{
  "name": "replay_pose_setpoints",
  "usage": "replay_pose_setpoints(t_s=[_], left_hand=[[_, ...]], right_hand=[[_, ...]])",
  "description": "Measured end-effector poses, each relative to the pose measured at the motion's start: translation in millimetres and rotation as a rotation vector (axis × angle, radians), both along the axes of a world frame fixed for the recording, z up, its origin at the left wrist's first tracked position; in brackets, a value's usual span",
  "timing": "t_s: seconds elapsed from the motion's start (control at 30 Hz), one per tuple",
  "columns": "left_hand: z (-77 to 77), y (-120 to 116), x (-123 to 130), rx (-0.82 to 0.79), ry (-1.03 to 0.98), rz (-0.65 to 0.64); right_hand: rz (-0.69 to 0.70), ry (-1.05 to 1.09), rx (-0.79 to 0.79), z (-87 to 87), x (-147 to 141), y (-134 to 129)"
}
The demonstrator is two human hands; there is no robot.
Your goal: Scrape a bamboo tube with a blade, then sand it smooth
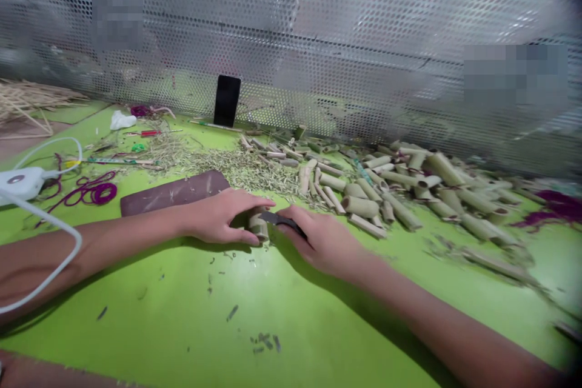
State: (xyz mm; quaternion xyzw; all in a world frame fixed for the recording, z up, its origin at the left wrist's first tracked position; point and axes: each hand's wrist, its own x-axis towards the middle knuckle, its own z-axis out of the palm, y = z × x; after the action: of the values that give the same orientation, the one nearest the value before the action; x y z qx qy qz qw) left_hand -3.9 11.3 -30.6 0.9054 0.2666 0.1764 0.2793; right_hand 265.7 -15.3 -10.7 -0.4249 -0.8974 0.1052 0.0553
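Near the middle of the green surface, my left hand (pixel 227 216) grips a short pale bamboo tube (pixel 258 226) between thumb and fingers. My right hand (pixel 321 239) is closed around the dark handle of a small knife (pixel 271 217). The blade points left and lies at the tube's top edge; whether it cuts into it I cannot tell. Just behind my left hand lies a flat brown board (pixel 175 193) with pale scratches. Bamboo shavings (pixel 227 165) are heaped beyond both hands.
Cut bamboo tubes (pixel 422 182) are piled at the right. A dark phone (pixel 227 100) leans against the perforated metal screen (pixel 291 30) at the back. Purple cord (pixel 102 192), a red-handled tool (pixel 150 133) and a white device (pixel 20 185) lie left; its white cable crosses my left forearm.
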Motion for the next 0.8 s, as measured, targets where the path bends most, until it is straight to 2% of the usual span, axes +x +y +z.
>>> replay_pose_setpoints(t_s=[0.17,0.47,0.7,0.8], left_hand=[[-0.1,0.0,4.1,0.013,-0.040,-0.011],[-2.3,0.8,3.7,0.034,-0.086,0.000],[-0.9,2.2,3.8,0.063,-0.063,-0.069],[2.5,1.6,1.0,0.079,-0.022,-0.110]], right_hand=[[0.004,-0.040,0.036,5.0,-12.6,-3.9],[-0.008,0.000,0.001,0.5,-9.8,-3.6],[0.064,0.062,-0.096,7.8,-3.4,-5.5],[0.139,0.069,-0.201,14.0,1.2,-7.2]])
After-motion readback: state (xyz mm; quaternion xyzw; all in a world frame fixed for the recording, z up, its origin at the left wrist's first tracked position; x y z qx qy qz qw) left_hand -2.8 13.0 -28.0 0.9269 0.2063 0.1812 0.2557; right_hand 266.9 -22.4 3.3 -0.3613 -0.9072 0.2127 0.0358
